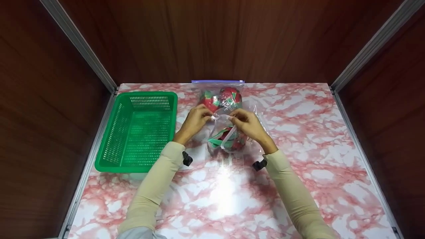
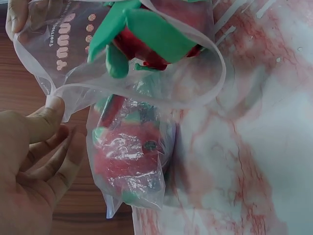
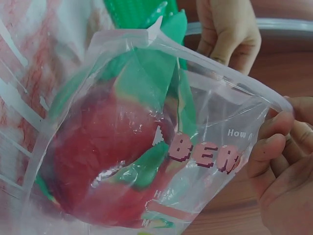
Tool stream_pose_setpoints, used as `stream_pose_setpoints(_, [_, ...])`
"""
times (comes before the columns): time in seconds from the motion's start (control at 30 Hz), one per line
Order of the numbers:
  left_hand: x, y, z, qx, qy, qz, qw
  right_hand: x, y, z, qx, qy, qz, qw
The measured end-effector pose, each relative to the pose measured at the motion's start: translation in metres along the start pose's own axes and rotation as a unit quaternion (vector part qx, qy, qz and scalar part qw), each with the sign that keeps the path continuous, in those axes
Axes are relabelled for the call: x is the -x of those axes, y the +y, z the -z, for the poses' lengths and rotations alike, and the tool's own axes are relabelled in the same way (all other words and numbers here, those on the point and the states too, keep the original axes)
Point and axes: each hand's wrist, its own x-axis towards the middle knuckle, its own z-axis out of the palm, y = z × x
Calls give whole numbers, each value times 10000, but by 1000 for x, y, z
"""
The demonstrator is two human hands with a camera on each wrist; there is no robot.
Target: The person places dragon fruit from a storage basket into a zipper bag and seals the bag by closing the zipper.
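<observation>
A clear zip bag [image 3: 215,129] with pink printed letters stands with its mouth spread wide. Inside it sits a red dragon fruit [image 3: 93,156] with green leafy scales, some of which reach up to the opening. My left hand [image 1: 195,121] pinches one corner of the bag's rim between thumb and finger. The opposite part of the rim is held in the fingertips of my right hand [image 1: 249,125]. Just beyond both hands lies another clear bag [image 1: 217,87] with a purple top strip, holding red-and-green fruits [image 1: 229,96].
To the left is a green perforated plastic basket [image 1: 142,139] with nothing seen inside. The pink-and-white marbled table [image 1: 308,139] is bounded by dark wood panels [image 1: 206,39] at the back and sides.
</observation>
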Motion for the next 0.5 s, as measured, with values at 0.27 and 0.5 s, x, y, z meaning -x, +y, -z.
stream_pose_setpoints(0.27, [4, 4, 0, 53, -110, -266, 9996, 0, 0, 10, 123, 160, -132, 9997])
stream_pose_setpoints(0.5, [6, 13, -1, 398, -186, -553, 9975, 0, -3, 24, -400, 393, -174, 9983])
